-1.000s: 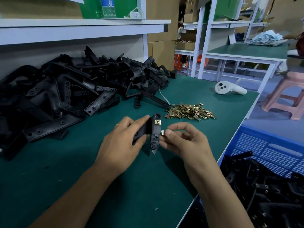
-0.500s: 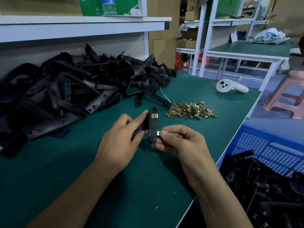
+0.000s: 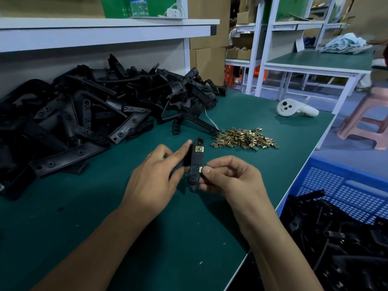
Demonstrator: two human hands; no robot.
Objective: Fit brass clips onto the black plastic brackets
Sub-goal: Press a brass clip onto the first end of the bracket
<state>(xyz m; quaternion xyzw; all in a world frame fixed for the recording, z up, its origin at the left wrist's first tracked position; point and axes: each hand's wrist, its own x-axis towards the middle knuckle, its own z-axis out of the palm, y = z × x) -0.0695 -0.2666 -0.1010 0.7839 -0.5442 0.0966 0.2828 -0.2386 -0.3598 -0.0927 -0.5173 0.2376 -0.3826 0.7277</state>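
Note:
My left hand (image 3: 155, 175) grips a black plastic bracket (image 3: 195, 162) above the green table, holding it upright. One brass clip (image 3: 198, 148) sits fitted near the bracket's top. My right hand (image 3: 231, 177) pinches a second brass clip (image 3: 200, 169) between thumb and forefinger, pressed against the bracket's right edge lower down. A loose pile of brass clips (image 3: 244, 140) lies just beyond the hands. A big heap of black brackets (image 3: 90, 110) fills the table's left and back.
A white controller (image 3: 296, 109) lies at the far right of the green table (image 3: 147, 238). A blue crate (image 3: 346, 198) holding black brackets stands below the table's right edge. A pink stool (image 3: 367, 120) and another workbench stand beyond. A white shelf runs overhead at the back.
The right hand has brought the second clip up against the bracket's right edge. The left hand turned the bracket slightly, keeping it upright.

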